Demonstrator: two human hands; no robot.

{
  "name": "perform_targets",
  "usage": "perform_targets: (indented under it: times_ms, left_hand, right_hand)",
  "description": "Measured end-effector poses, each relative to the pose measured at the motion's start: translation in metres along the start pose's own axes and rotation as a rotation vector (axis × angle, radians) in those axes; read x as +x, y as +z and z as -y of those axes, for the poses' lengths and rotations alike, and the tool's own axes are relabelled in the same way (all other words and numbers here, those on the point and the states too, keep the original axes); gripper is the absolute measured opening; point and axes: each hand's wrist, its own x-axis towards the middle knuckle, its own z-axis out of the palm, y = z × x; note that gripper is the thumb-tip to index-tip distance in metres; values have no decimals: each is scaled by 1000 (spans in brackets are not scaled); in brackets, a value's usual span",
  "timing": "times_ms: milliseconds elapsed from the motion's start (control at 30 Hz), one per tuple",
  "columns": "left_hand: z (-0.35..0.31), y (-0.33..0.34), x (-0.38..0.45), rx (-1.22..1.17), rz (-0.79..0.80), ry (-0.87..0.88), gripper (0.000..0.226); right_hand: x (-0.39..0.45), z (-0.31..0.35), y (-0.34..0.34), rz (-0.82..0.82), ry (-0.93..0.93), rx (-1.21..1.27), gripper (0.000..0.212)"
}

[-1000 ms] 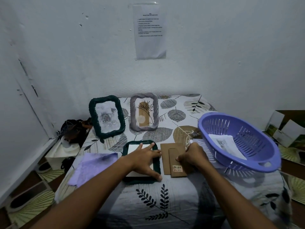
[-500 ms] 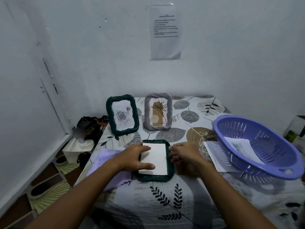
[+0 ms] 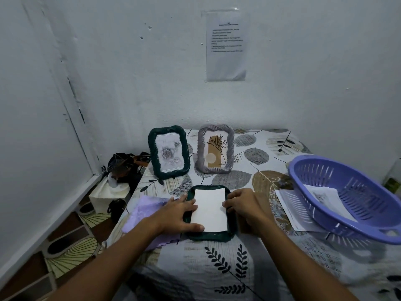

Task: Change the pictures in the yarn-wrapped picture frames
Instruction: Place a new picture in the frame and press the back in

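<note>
A dark green yarn-wrapped frame [image 3: 210,236] lies face down on the table with a white sheet [image 3: 210,209] in its opening. My left hand [image 3: 176,213] rests on the frame's left side, fingers spread, thumb touching the sheet's lower left corner. My right hand [image 3: 244,206] touches the sheet's right edge with its fingertips; it covers the brown backing board. Behind stand two upright frames: a dark green frame [image 3: 168,152] with a rose picture and a grey frame [image 3: 216,148] with a plant picture.
A purple basket [image 3: 347,198] holding printed pictures sits at the right, over loose papers [image 3: 291,210]. A lilac cloth [image 3: 149,211] lies under my left forearm. A tissue box [image 3: 108,192] and dark items sit off the table's left edge by the wall.
My right hand left the brown backing board and came onto the sheet's right edge. My left hand slid to the frame's left side, uncovering the white sheet. The view turned left.
</note>
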Motion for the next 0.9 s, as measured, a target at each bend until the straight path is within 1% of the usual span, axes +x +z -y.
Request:
perform_targets:
  times_ms: [200,333,400,433,533,600,800,867,900]
  left_hand:
    - [1,2,0,-8,-5,5,135]
    - [1,2,-2,-22,-9,-1,130]
    - [0,1,-2,-30,1,-1,128]
    - [-1,1,-3,-27,6,-5,123]
    - [-4,0,-4,-28,-8,-23,97]
    - [-4,1,-5,-29,-15,-24,90]
    - [-4,2,-7,-34,-36,-26,91]
    - [-4,2,-7,-25,-29,-28,97]
    - [-4,1,-7,-21,-22,-28,105]
  right_hand:
    - [12,-1,12,-37,38,-152,21]
    - [25,-3,15,-47,72,-237,39]
    - [28,-3,15,-50,84,-236,42]
    - [28,-1,15,-53,94,-231,41]
    - [27,1,14,-61,111,-203,38]
    - [29,0,14,-67,109,-212,34]
    - [32,-1,14,-74,86,-239,28]
    - [34,-2,13,-71,79,-246,25]
    - [35,-3,12,-72,76,-251,24]
